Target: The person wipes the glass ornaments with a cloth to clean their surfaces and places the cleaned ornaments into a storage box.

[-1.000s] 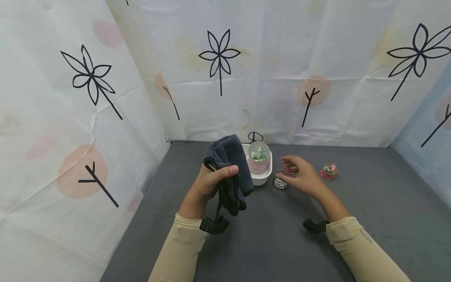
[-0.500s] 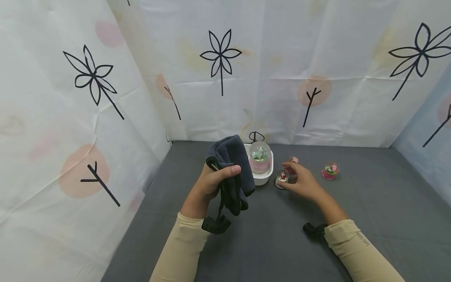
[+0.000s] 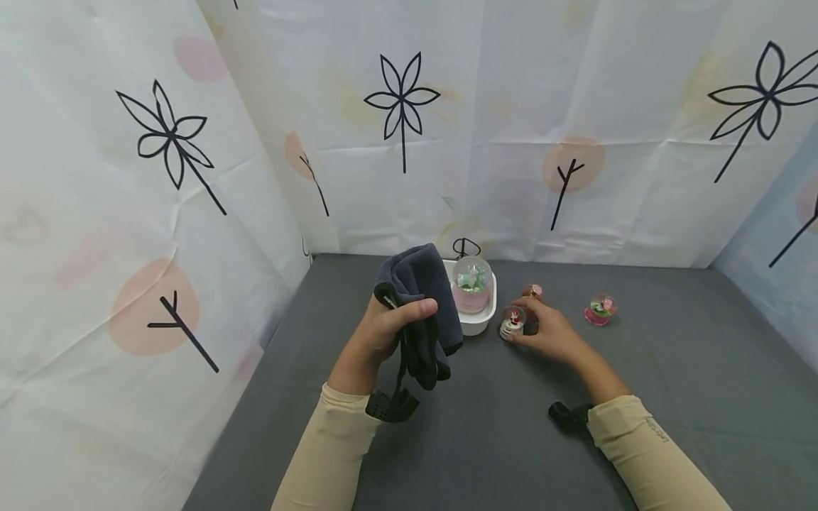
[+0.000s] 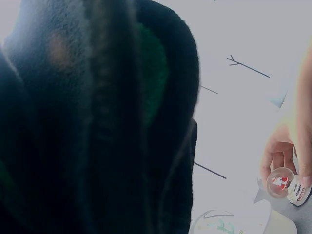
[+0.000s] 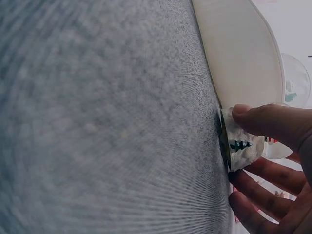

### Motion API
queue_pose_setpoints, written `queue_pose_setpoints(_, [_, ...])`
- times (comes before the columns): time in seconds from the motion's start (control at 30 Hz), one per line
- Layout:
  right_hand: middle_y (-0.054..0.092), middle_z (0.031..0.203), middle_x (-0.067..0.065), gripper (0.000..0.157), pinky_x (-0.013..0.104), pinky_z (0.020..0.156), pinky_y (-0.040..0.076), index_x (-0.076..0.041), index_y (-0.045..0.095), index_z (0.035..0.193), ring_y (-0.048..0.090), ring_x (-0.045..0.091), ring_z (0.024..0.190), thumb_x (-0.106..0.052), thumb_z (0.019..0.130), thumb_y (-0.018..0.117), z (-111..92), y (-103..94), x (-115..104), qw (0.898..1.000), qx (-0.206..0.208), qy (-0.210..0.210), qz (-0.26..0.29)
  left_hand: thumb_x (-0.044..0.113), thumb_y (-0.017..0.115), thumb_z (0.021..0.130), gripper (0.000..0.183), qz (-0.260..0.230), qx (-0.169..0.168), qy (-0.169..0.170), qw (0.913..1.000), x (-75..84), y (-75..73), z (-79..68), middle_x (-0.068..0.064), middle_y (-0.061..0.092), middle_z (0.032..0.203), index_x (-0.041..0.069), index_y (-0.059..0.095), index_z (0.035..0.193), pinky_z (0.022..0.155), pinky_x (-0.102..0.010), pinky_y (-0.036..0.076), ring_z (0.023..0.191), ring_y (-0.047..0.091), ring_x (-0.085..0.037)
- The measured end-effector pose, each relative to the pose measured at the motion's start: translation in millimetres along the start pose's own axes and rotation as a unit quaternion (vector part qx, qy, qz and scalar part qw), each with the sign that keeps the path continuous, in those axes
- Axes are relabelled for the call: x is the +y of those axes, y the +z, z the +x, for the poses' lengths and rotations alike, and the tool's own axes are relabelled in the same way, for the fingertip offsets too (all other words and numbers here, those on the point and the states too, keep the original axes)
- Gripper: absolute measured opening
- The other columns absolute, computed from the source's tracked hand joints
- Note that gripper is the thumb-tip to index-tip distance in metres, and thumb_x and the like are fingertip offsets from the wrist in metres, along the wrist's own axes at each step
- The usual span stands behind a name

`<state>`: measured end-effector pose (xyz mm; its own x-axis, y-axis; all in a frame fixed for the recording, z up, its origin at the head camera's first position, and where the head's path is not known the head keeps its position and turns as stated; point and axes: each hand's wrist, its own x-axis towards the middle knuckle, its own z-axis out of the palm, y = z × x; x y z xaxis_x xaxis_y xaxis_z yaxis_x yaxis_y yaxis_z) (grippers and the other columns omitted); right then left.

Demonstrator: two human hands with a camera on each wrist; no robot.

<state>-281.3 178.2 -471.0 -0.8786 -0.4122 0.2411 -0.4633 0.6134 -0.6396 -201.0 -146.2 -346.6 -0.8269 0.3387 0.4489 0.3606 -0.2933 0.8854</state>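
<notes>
Behind the grey desk hangs a white sheet printed with flowers. The left hand grips a folded dark cloth; at its 3 o'clock, the right hand pinches a small snow globe by its base, near a white tub at the globe's 10 o'clock.

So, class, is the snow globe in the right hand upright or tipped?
Upright: in the head view, the snow globe has its white base below and clear dome on top.
</notes>
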Motion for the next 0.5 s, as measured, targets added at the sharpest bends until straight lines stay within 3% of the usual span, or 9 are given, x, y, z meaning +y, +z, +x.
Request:
queue_pose_setpoints(0.27, [0.071, 0.12, 0.024, 0.062, 0.049, 0.081, 0.062, 0.001, 0.06, 0.141, 0.072, 0.041, 0.105, -0.009, 0.087, 0.088, -3, -1.8, -3, 1.0, 0.003, -0.002, 0.008, 0.05, 0.09, 0.081, 0.074, -0.003, 0.0, -0.004, 1.0, -2.0, 0.2, 1.1, -0.005, 0.063, 0.1, -0.003, 0.056, 0.12, 0.071, -0.026, 0.059, 0.081, 0.069, -0.015])
queue_pose_setpoints(0.5, [0.067, 0.118, 0.023, 0.07, 0.05, 0.081, 0.063, -0.004, 0.056, 0.148, 0.072, 0.042, 0.105, -0.005, 0.086, 0.087, -7, -10.3, -16, 0.997, 0.058, -0.007, 0.04, 0.048, 0.089, 0.082, 0.071, -0.005, -0.004, 0.003, 1.0, -0.6, 0.2, 0.5, -0.006, 0.063, 0.099, -0.004, 0.057, 0.118, 0.071, -0.026, 0.059, 0.08, 0.069, -0.015])
